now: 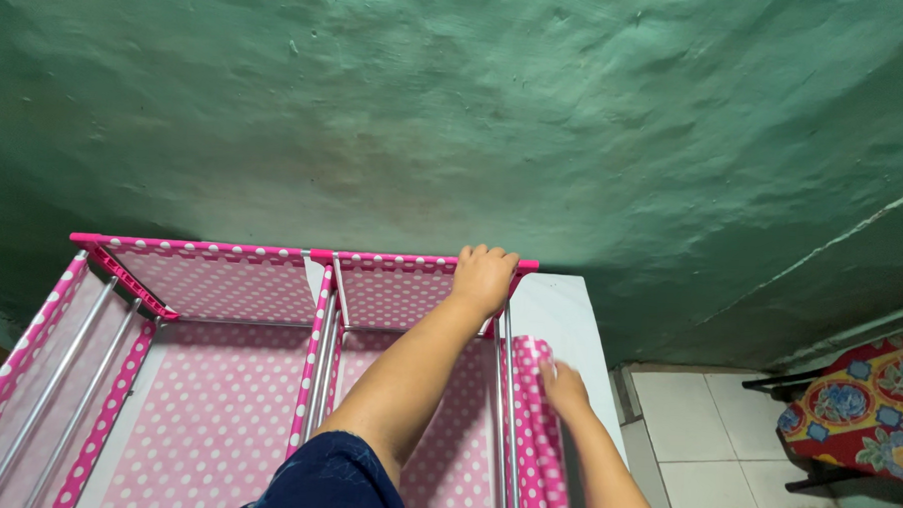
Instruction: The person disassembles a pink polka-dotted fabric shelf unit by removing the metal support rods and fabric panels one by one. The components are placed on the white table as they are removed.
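Pink polka-dot fabric cover is stretched over a metal-tube wardrobe frame against the green wall. The left hand closes its grip over the far top rail; the right hand pinches the loose fabric edge at the right side. The cover looks mid-fitting; next it seems to need that edge pulled taut over the rail.

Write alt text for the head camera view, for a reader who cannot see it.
Seen from above, a person's left hand grips the top back rail of a pink, white-dotted fabric wardrobe frame with metal rods, while the right hand pinches the loose fabric cover at its right side. Behind is a green wall; a floral cushioned chair stands at right.
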